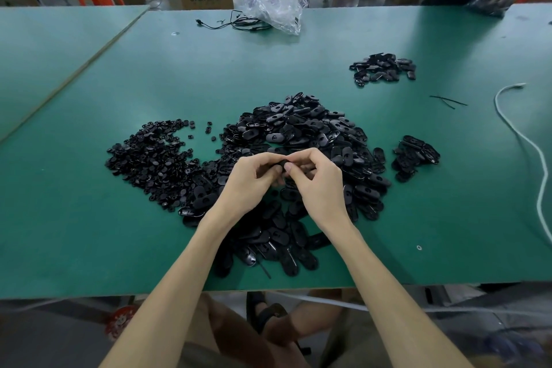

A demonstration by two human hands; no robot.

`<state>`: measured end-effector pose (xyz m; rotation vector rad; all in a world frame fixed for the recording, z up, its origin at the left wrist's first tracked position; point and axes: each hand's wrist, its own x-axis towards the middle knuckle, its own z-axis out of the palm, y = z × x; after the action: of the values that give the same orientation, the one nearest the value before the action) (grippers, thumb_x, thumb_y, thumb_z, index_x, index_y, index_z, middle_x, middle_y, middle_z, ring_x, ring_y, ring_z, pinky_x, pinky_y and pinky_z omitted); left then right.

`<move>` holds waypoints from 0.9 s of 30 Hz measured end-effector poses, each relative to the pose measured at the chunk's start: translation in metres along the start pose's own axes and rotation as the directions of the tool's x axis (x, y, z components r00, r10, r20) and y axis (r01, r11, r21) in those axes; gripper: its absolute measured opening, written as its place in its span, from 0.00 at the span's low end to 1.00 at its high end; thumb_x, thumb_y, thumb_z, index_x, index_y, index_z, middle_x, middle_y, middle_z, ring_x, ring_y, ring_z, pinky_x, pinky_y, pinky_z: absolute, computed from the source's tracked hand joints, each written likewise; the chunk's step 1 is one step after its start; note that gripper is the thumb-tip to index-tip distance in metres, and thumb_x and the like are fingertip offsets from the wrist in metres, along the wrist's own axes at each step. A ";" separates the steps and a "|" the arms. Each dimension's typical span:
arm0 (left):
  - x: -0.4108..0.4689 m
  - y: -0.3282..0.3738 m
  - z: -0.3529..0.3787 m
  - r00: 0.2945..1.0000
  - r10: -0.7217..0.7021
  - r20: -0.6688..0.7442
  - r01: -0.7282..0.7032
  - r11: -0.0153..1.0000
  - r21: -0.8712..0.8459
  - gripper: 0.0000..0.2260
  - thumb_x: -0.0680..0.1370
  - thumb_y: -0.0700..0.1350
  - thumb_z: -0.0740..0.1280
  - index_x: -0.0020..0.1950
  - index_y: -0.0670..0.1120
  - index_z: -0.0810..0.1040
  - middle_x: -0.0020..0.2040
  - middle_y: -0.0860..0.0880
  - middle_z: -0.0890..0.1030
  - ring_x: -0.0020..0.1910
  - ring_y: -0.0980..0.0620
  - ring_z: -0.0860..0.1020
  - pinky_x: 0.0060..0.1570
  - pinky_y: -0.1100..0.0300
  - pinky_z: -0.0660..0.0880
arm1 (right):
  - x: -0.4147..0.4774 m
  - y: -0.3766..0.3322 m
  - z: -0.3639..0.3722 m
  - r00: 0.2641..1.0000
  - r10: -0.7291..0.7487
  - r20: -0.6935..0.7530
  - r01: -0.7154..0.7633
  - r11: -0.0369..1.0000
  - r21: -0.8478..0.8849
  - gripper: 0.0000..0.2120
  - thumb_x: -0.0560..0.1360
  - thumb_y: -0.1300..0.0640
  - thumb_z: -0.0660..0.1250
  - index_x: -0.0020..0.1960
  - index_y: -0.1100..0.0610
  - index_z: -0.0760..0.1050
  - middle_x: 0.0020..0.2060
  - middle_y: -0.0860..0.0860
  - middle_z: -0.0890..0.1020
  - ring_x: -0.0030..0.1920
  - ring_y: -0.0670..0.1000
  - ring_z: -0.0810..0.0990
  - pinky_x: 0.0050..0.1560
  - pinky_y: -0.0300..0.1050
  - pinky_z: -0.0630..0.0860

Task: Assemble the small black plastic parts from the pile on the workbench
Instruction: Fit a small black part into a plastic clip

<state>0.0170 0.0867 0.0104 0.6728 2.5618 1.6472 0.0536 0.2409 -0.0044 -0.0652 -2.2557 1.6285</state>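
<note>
Head view: assembly in hand

A small black plastic part (pixel 284 162) is pinched by curled fingers of left hand (pixel 251 178) and right hand (pixel 318 181), above the pile (pixel 301 128). Judged light, stiff, slick; best gripped at edges.

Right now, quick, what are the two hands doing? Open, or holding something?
Left hand: fingers curled, pinching a small black plastic part.
Right hand: fingers curled, pinching the same part.
</note>
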 end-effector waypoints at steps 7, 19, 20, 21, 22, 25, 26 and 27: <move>0.001 0.002 0.002 1.000 -0.012 -0.025 0.014 0.999 0.045 0.10 0.82 0.33 0.66 0.60 0.42 0.83 0.46 0.47 0.86 0.42 0.55 0.85 0.48 0.64 0.80 | -0.001 0.000 0.001 1.000 -0.013 -0.017 0.013 1.000 0.012 0.06 0.80 0.63 0.72 0.55 0.56 0.81 0.45 0.47 0.85 0.46 0.44 0.84 0.50 0.36 0.79; 0.034 0.045 -0.008 0.996 0.082 0.022 -0.084 0.921 0.380 0.11 0.82 0.40 0.68 0.63 0.48 0.83 0.53 0.53 0.85 0.51 0.57 0.81 0.59 0.61 0.77 | 0.002 0.005 0.004 1.000 0.025 0.010 -0.025 1.000 0.014 0.07 0.83 0.65 0.66 0.58 0.56 0.78 0.46 0.46 0.84 0.46 0.41 0.81 0.47 0.31 0.76; 0.037 0.050 -0.005 0.997 0.071 0.041 -0.082 0.925 0.371 0.11 0.82 0.40 0.68 0.62 0.48 0.84 0.52 0.53 0.85 0.51 0.58 0.80 0.59 0.61 0.77 | 0.002 0.005 0.004 1.000 0.017 0.009 -0.017 1.000 0.010 0.06 0.83 0.65 0.66 0.56 0.57 0.78 0.45 0.47 0.83 0.44 0.41 0.81 0.46 0.31 0.75; 0.041 0.056 -0.002 0.996 0.070 0.059 -0.086 0.925 0.369 0.11 0.82 0.39 0.68 0.62 0.48 0.84 0.53 0.53 0.85 0.51 0.58 0.79 0.59 0.61 0.76 | 0.002 0.006 0.004 1.000 0.004 0.005 -0.004 1.000 -0.003 0.05 0.82 0.65 0.66 0.54 0.57 0.78 0.43 0.46 0.83 0.41 0.41 0.79 0.44 0.31 0.74; 0.045 0.061 0.004 0.995 0.076 0.071 -0.096 0.926 0.365 0.11 0.82 0.39 0.68 0.62 0.48 0.84 0.54 0.52 0.84 0.51 0.57 0.79 0.59 0.61 0.75 | 0.003 0.007 0.004 1.000 0.001 -0.005 -0.001 1.000 -0.013 0.05 0.82 0.65 0.66 0.52 0.57 0.76 0.41 0.46 0.81 0.39 0.40 0.78 0.42 0.31 0.73; 0.060 0.085 0.030 0.995 0.085 0.046 -0.094 0.956 0.277 0.11 0.82 0.40 0.68 0.63 0.47 0.84 0.54 0.48 0.79 0.50 0.52 0.82 0.58 0.58 0.78 | 0.005 0.012 0.004 0.999 0.033 0.031 -0.029 0.994 -0.105 0.12 0.81 0.67 0.65 0.42 0.55 0.71 0.32 0.46 0.74 0.31 0.42 0.71 0.32 0.32 0.67; 0.065 0.092 0.043 0.995 0.087 0.051 -0.097 0.964 0.248 0.10 0.82 0.40 0.69 0.62 0.46 0.84 0.53 0.49 0.80 0.47 0.52 0.83 0.57 0.57 0.79 | 0.004 0.011 0.003 0.999 -0.004 0.055 0.010 0.993 -0.119 0.13 0.80 0.69 0.64 0.40 0.56 0.71 0.31 0.47 0.73 0.30 0.42 0.69 0.31 0.32 0.65; 0.068 0.100 0.056 0.994 0.078 0.077 -0.094 0.966 0.240 0.09 0.82 0.41 0.69 0.61 0.45 0.85 0.51 0.49 0.81 0.44 0.52 0.84 0.56 0.56 0.81 | 0.002 0.011 0.003 0.996 -0.056 0.064 0.061 0.995 -0.079 0.11 0.80 0.70 0.62 0.41 0.59 0.73 0.32 0.49 0.74 0.31 0.42 0.68 0.32 0.35 0.67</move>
<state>0.0031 0.1947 0.0868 0.8496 2.7483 1.3152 0.0489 0.2425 -0.0146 0.0305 -2.3470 1.5292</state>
